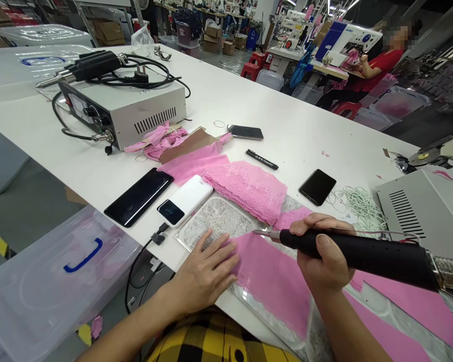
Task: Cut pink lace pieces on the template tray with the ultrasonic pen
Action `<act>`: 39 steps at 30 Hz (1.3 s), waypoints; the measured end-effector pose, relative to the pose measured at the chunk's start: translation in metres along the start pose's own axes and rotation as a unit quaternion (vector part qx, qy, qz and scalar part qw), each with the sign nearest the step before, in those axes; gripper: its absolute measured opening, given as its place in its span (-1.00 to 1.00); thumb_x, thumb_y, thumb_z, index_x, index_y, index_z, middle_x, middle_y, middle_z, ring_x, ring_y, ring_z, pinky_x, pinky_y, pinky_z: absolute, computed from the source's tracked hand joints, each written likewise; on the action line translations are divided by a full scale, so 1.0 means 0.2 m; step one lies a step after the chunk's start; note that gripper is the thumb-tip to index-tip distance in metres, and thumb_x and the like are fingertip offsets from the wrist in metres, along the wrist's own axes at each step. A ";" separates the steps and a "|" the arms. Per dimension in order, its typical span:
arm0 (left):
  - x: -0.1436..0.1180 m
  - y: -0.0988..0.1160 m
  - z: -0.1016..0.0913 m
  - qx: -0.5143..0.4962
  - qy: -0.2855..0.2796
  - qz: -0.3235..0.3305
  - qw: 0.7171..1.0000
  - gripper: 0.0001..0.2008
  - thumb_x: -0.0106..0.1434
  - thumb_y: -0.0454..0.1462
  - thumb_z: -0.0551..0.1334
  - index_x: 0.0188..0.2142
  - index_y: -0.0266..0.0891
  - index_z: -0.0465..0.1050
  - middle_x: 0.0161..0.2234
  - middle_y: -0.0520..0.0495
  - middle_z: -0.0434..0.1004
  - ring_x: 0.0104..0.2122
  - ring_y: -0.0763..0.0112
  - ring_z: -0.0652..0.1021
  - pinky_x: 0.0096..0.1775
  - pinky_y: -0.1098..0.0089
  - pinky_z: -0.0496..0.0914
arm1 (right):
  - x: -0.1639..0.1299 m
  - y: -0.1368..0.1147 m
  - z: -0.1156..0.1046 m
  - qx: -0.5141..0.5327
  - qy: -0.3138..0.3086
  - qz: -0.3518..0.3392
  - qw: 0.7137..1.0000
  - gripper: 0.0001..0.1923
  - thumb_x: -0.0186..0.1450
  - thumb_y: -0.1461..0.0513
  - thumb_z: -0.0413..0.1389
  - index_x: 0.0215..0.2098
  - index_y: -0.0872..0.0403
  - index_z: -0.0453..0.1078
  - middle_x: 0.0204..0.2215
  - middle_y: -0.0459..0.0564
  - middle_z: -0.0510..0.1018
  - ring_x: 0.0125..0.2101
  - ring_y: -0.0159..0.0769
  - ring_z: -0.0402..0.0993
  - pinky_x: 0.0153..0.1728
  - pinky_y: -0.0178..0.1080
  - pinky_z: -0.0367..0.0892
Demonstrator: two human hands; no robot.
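Observation:
My left hand point(207, 271) lies flat with its fingers apart, the fingertips on the left edge of a pink fabric piece point(272, 281). My right hand point(324, 251) is wrapped round the black handle of an ultrasonic cutter point(377, 254). Its narrow metal tip points left and meets the top edge of the pink fabric near my left fingers. Under the fabric is a clear, scratched plastic board point(219, 216). Just beyond the tip sits a folded stack of pink lace point(249, 188). More pink fabric point(388, 327) lies to the right, partly behind my right forearm.
A white power bank point(186, 198), a black phone point(139, 196) and another phone point(317, 187) lie around the board. A marker point(262, 159) is farther back. A grey control box point(136, 110) bears a second cutter point(83, 68). A co-worker point(385, 65) sits at a sewing machine.

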State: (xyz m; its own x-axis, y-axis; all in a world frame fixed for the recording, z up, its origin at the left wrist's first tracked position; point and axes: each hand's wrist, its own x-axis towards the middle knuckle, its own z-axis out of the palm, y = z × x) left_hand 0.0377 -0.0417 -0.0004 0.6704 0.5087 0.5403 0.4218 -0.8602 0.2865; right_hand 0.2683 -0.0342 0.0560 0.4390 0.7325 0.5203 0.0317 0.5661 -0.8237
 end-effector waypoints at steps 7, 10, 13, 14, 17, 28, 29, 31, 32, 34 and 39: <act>0.00 0.00 0.00 0.008 -0.006 -0.001 1.000 -0.68 0.36 -0.29 0.19 0.08 -0.32 0.43 0.07 -0.20 0.53 0.20 0.07 0.40 0.28 -0.12 0.14 | 0.01 0.00 0.00 0.002 -0.012 0.004 1.000 -0.93 0.13 0.28 0.14 -0.37 0.05 0.40 -0.41 -0.13 0.48 -0.53 -0.36 0.45 -0.45 -0.19 0.43; -0.02 -0.01 -0.01 0.010 0.002 0.000 1.000 -0.68 0.35 -0.30 0.20 0.08 -0.30 0.43 0.07 -0.20 0.53 0.21 0.08 0.39 0.28 -0.11 0.15 | 0.00 -0.02 0.01 0.011 -0.010 0.019 1.000 -0.90 0.13 0.27 0.13 -0.35 0.04 0.41 -0.40 -0.13 0.47 -0.53 -0.37 0.44 -0.45 -0.19 0.43; -0.06 -0.02 -0.03 0.012 0.016 -0.010 1.000 -0.69 0.34 -0.32 0.20 0.07 -0.29 0.43 0.06 -0.20 0.53 0.23 0.10 0.38 0.28 -0.08 0.15 | -0.01 -0.03 0.03 0.020 -0.021 0.026 0.999 -0.90 0.14 0.26 0.13 -0.34 0.05 0.42 -0.40 -0.12 0.46 -0.53 -0.38 0.43 -0.46 -0.20 0.43; -0.07 -0.02 -0.04 0.013 0.019 -0.012 1.000 -0.70 0.34 -0.33 0.20 0.06 -0.30 0.43 0.06 -0.20 0.54 0.23 0.10 0.38 0.28 -0.08 0.15 | -0.02 -0.04 0.04 0.024 -0.025 0.026 0.999 -0.91 0.14 0.26 0.13 -0.35 0.05 0.42 -0.40 -0.12 0.46 -0.53 -0.38 0.43 -0.46 -0.20 0.43; -0.10 -0.03 -0.05 0.018 0.029 -0.016 0.999 -0.71 0.35 -0.34 0.19 0.06 -0.31 0.43 0.05 -0.21 0.54 0.22 0.10 0.38 0.29 -0.07 0.14 | -0.03 -0.04 0.06 0.029 -0.031 0.032 0.999 -0.91 0.13 0.27 0.14 -0.35 0.04 0.42 -0.41 -0.12 0.46 -0.52 -0.39 0.43 -0.45 -0.20 0.44; -0.13 -0.03 -0.06 0.018 0.016 -0.030 0.999 -0.71 0.38 -0.28 0.17 0.06 -0.29 0.43 0.04 -0.21 0.55 0.21 0.11 0.40 0.27 -0.08 0.18 | -0.04 -0.04 0.07 0.000 -0.030 0.050 0.998 -0.95 0.10 0.25 0.17 -0.43 0.03 0.39 -0.45 -0.11 0.45 -0.54 -0.36 0.41 -0.46 -0.14 0.45; -0.13 -0.03 -0.06 0.019 0.016 -0.029 0.999 -0.70 0.38 -0.28 0.17 0.06 -0.29 0.43 0.05 -0.21 0.55 0.21 0.11 0.40 0.26 -0.08 0.19 | -0.04 -0.04 0.07 -0.003 -0.030 0.050 0.998 -0.94 0.09 0.25 0.16 -0.43 0.03 0.39 -0.44 -0.11 0.45 -0.54 -0.36 0.41 -0.46 -0.14 0.45; -0.14 -0.03 -0.06 0.021 0.015 -0.026 0.999 -0.70 0.38 -0.27 0.17 0.07 -0.29 0.43 0.06 -0.22 0.53 0.22 0.10 0.39 0.25 -0.08 0.21 | -0.04 -0.04 0.08 -0.006 -0.031 0.050 0.998 -0.92 0.08 0.24 0.16 -0.41 0.03 0.40 -0.43 -0.10 0.45 -0.55 -0.35 0.41 -0.47 -0.13 0.44; -0.14 -0.04 -0.06 0.022 0.015 -0.026 0.999 -0.70 0.38 -0.27 0.17 0.07 -0.29 0.44 0.07 -0.22 0.53 0.22 0.10 0.38 0.25 -0.07 0.21 | -0.04 -0.05 0.08 -0.003 -0.032 0.051 0.998 -0.92 0.08 0.25 0.15 -0.40 0.03 0.40 -0.42 -0.10 0.45 -0.54 -0.36 0.41 -0.47 -0.12 0.44; -0.15 -0.03 -0.07 0.025 0.015 -0.028 0.999 -0.70 0.37 -0.28 0.17 0.06 -0.30 0.44 0.08 -0.21 0.52 0.23 0.09 0.38 0.25 -0.07 0.21 | -0.05 -0.05 0.10 0.008 -0.040 0.053 0.998 -0.91 0.08 0.25 0.15 -0.39 0.03 0.41 -0.41 -0.11 0.45 -0.54 -0.36 0.41 -0.46 -0.13 0.44; -0.16 -0.03 -0.08 0.028 0.022 -0.028 0.999 -0.70 0.38 -0.29 0.16 0.07 -0.32 0.43 0.08 -0.20 0.52 0.23 0.10 0.37 0.27 -0.08 0.20 | -0.07 -0.04 0.15 0.022 -0.065 0.050 0.996 -0.91 0.12 0.26 0.15 -0.36 0.04 0.42 -0.40 -0.11 0.46 -0.53 -0.36 0.43 -0.47 -0.15 0.43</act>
State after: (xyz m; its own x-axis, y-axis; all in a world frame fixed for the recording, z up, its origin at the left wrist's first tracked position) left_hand 0.0035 -0.0530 -0.0083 0.6173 0.5536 0.5590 0.4922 -0.8261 0.2745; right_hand 0.2346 -0.0378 0.0631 0.3171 0.8270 0.4643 -0.0468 0.5026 -0.8633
